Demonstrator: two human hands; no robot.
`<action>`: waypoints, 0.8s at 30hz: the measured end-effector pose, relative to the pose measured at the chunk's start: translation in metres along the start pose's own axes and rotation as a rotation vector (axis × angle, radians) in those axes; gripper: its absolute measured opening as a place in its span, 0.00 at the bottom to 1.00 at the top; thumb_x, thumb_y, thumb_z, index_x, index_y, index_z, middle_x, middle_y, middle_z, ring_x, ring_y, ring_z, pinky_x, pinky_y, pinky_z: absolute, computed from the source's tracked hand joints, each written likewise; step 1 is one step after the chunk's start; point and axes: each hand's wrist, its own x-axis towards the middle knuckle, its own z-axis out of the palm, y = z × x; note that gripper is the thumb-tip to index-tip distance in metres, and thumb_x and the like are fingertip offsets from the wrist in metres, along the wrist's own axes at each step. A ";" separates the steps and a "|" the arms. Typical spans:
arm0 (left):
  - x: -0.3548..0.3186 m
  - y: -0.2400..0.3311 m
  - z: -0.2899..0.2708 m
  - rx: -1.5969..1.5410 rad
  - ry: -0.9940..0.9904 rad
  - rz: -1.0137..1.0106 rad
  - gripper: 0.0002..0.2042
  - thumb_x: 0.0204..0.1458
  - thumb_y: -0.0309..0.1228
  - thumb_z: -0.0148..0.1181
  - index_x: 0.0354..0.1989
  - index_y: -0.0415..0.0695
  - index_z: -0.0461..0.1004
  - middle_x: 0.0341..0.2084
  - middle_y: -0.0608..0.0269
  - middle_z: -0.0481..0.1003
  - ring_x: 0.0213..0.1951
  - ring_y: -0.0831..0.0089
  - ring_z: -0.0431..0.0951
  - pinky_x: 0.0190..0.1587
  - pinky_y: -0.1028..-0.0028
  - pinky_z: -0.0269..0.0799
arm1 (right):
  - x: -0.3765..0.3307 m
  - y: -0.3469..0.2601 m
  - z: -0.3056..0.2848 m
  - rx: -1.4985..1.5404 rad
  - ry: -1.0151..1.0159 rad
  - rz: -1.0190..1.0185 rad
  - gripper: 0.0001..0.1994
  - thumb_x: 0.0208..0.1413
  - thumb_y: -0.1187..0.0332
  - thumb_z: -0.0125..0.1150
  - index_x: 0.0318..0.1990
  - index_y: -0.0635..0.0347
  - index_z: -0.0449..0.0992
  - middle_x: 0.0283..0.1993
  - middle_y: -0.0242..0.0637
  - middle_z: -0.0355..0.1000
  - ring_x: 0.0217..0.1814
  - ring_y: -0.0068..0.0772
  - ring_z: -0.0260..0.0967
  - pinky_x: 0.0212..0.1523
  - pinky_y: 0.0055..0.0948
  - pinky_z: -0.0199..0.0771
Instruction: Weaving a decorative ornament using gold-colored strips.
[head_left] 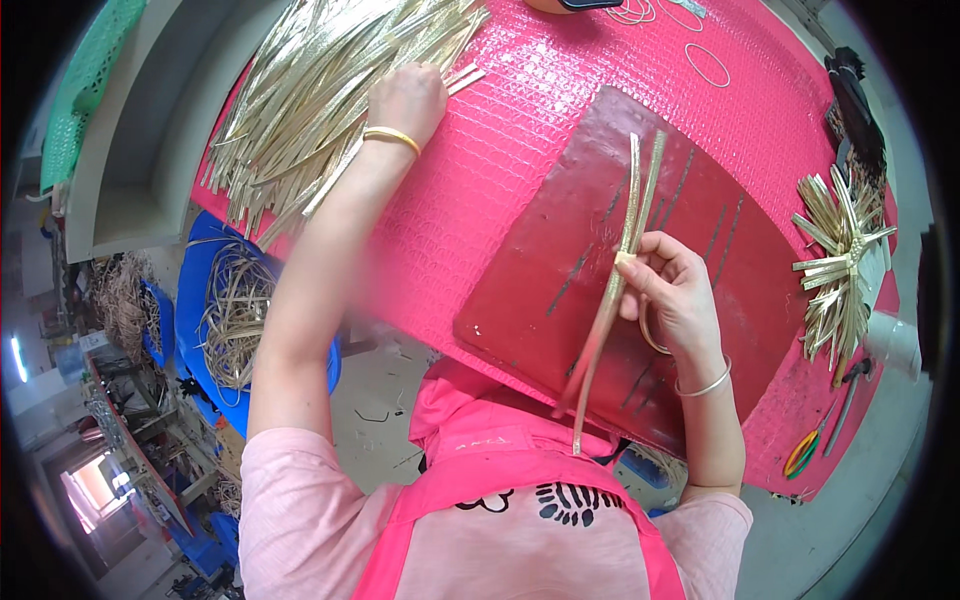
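Gold strips fill the upper left of the frame — a big loose pile (pixel 320 90) lying on the pink textured cover of the desk (pixel 520 110). The left hand (pixel 408 100) rests on the right edge of that pile, fingers curled down into the strips; whether it has actually closed on one cannot be told. A gold bangle (pixel 392 136) sits on that wrist. Right of centre, the right hand (pixel 675 290) pinches a small bunch of gold strips (pixel 620 270) between thumb and fingertips, gripping them near the middle, so the ends fan up above the hand and trail down toward the lower centre. The bunch hangs over a dark red mat (pixel 560 290) spread on the pink cover. At the right edge lies a finished starburst of gold strips (pixel 840 265) — just below it, green-handled scissors (pixel 800 455). A blue bin (pixel 205 300) of curled strips sits at the left, below the desk.
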 end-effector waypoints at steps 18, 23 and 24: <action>-0.056 0.082 -0.142 -1.676 -0.535 -0.277 0.07 0.39 0.26 0.59 0.28 0.38 0.72 0.23 0.65 0.72 0.24 0.84 0.70 0.28 0.86 0.64 | -0.002 -0.022 0.043 -0.027 0.121 -0.460 0.04 0.46 0.79 0.52 0.30 0.72 0.68 0.31 0.41 0.69 0.31 0.28 0.69 0.34 0.21 0.71; -0.059 0.083 -0.152 -1.660 -0.545 -0.356 0.05 0.40 0.26 0.58 0.26 0.39 0.71 0.21 0.66 0.72 0.23 0.84 0.70 0.24 0.86 0.65 | -0.006 -0.022 0.043 0.027 0.100 -0.458 0.07 0.45 0.77 0.53 0.31 0.72 0.68 0.29 0.41 0.69 0.31 0.27 0.69 0.34 0.21 0.71; -0.061 0.086 -0.150 -1.702 -0.534 -0.403 0.04 0.40 0.26 0.57 0.24 0.39 0.71 0.20 0.66 0.72 0.23 0.85 0.70 0.22 0.87 0.65 | -0.007 -0.022 0.045 0.023 0.113 -0.486 0.07 0.45 0.76 0.54 0.32 0.71 0.69 0.29 0.39 0.70 0.31 0.25 0.68 0.34 0.21 0.70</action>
